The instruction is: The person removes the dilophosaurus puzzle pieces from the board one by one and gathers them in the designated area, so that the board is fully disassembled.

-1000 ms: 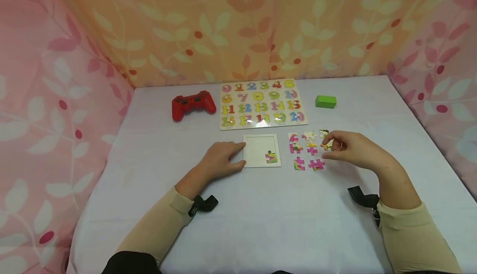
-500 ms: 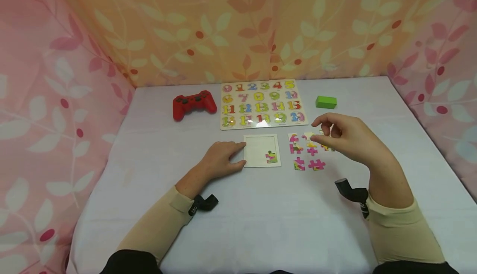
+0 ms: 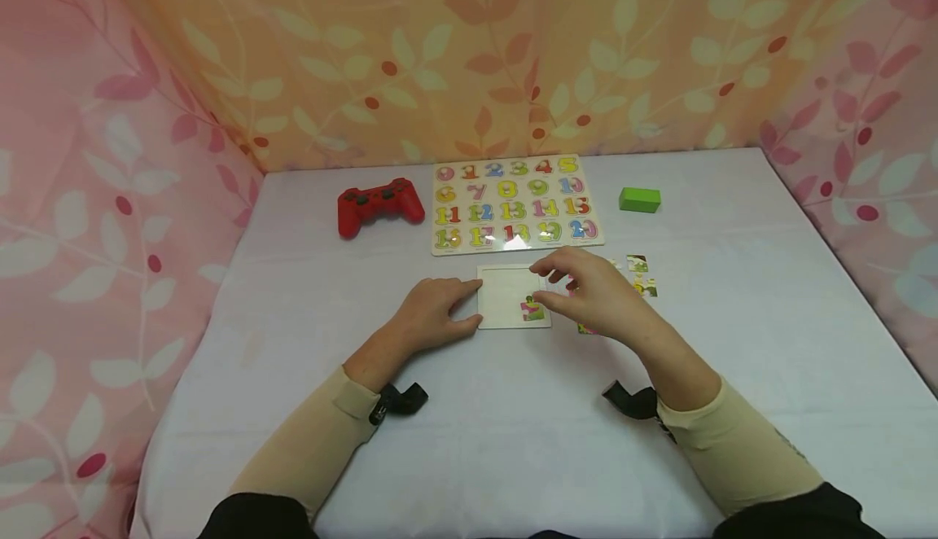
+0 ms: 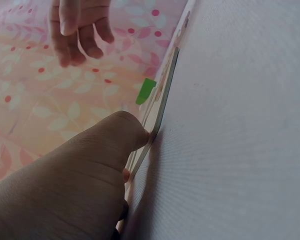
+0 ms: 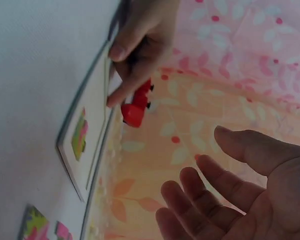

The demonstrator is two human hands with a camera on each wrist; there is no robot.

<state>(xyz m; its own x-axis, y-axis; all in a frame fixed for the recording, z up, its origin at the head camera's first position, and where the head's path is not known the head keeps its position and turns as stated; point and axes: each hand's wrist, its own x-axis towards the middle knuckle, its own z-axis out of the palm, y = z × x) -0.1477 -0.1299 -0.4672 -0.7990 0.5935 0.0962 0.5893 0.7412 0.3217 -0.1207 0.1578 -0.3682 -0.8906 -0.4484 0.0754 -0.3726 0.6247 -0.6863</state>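
Note:
A small white puzzle tray [image 3: 501, 288] lies at the middle of the table with one pink-and-green jigsaw piece [image 3: 531, 311] in its lower right corner. My left hand [image 3: 432, 315] rests thumb and index fingertips, spread apart, against the tray's left edge. Over the tray's right side hovers my right hand [image 3: 597, 295]. Its thumb and fingers are parted, and the right wrist view shows this hand [image 5: 240, 200] relaxed with nothing in it. Loose jigsaw pieces [image 3: 637, 263] lie to the right of the tray, several of them hidden under the right hand.
Behind the tray lies a number board [image 3: 516, 201] with colourful numerals. A red game controller [image 3: 381, 208] sits to its left, a green block [image 3: 640, 200] to its right. Floral curtains [image 3: 469, 50] stand around the white table [image 3: 469, 441].
My right hand has moved left from the loose pieces to the tray's right side. The left hand stays at the tray's left edge, and the piece in the tray has not moved.

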